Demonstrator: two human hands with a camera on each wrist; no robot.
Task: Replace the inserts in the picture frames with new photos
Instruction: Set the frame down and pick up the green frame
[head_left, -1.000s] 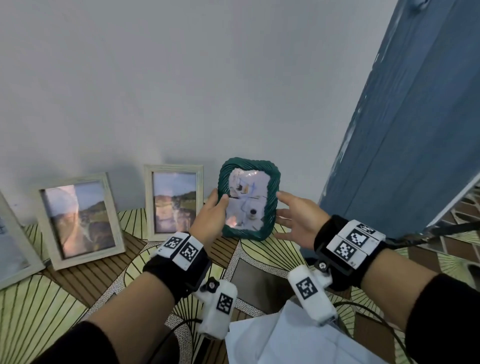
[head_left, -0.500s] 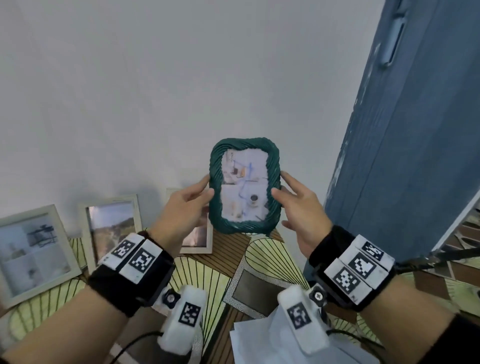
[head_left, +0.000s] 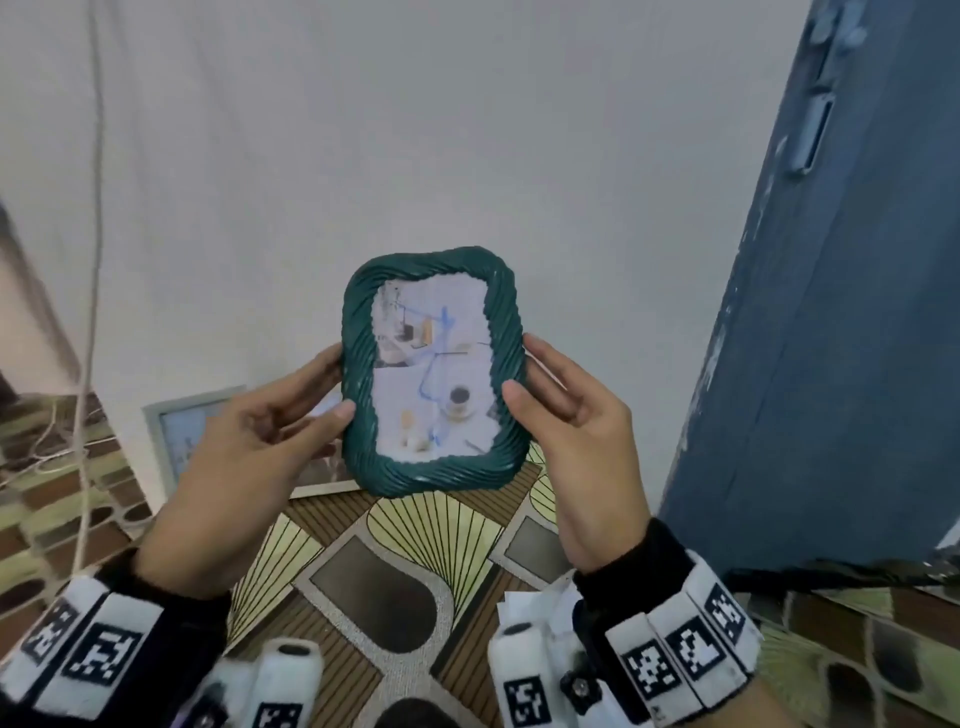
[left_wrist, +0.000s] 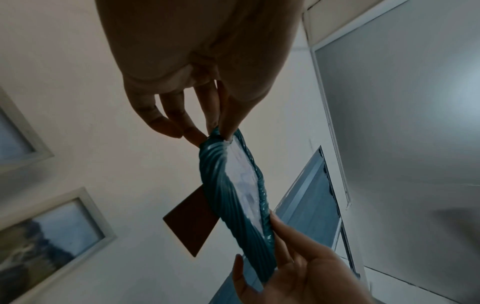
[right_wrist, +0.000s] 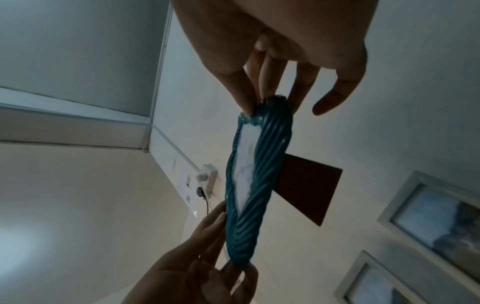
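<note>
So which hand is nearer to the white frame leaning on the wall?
Left. The left hand grips the green frame right in front of the white frame; the right hand grips the green frame's far side.

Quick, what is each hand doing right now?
Left hand: pinches the left edge of the dark green ribbed picture frame.
Right hand: pinches the frame's right edge.
</note>
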